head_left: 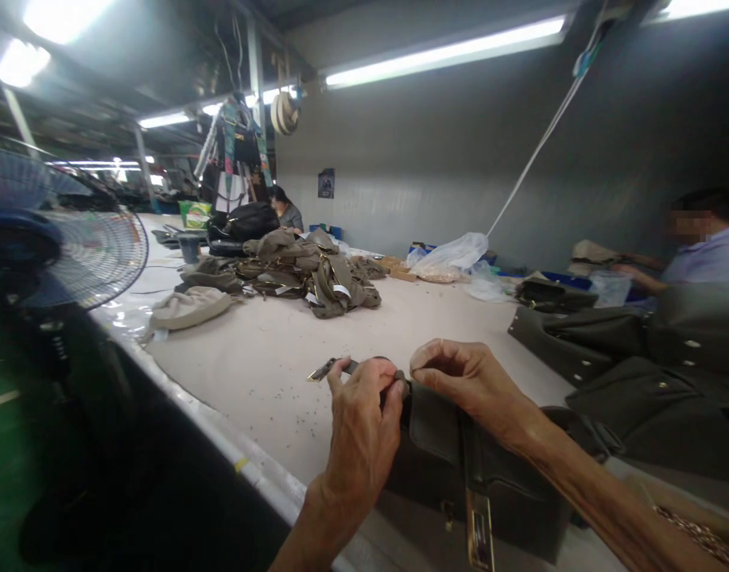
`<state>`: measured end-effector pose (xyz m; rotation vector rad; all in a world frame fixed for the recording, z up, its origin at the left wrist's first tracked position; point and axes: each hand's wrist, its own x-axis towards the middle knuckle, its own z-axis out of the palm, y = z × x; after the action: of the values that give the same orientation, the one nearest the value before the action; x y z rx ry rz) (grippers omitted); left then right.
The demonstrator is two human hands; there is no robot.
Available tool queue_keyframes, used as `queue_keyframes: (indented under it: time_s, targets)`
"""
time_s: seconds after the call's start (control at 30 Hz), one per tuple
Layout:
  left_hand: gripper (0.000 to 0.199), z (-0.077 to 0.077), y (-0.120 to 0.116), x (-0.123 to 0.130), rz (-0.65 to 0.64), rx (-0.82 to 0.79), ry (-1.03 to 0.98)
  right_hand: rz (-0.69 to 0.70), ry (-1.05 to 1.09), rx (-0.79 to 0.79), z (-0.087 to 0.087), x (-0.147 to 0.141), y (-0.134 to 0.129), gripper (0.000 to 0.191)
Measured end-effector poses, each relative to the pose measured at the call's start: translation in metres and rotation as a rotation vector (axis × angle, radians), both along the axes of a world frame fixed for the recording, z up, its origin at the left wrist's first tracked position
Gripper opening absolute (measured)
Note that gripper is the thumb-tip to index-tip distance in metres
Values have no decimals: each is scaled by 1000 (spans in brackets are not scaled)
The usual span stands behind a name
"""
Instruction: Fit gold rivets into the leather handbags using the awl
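A dark olive handbag (519, 500) with a gold clasp plate (478, 528) lies on the table in front of me. My left hand (367, 413) is closed round a strap (350, 367) of the same dark colour, whose end with a gold buckle (319, 372) sticks out to the left. At the bag's upper left corner, my right hand (459, 373) pinches with thumb and forefinger beside the strap. What sits between those fingertips is too small to make out.
Brown bag pieces (316, 274) are heaped mid-table, with a beige piece (191, 308) nearer the left edge. More dark bags (656, 389) lie at right, where a person (707, 238) works. A fan (48, 230) stands at left. Dark specks (286, 413) dot the table.
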<state>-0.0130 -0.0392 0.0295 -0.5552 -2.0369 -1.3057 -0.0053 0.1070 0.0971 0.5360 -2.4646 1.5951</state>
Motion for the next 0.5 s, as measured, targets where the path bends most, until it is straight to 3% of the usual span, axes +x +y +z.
queue_keyframes:
  time_s: [0.23,0.37,0.5]
  targets:
    - [14,3,1,-2,11,-39,-3,-169,205,313,-8,-2,-13,19]
    - [16,-1,6,-4,24,-43,-20,-156,154,280,-13,-9,-10,27]
    - [17,-2,8,-6,-3,-22,-12,-107,42,125,-13,-14,-7,33]
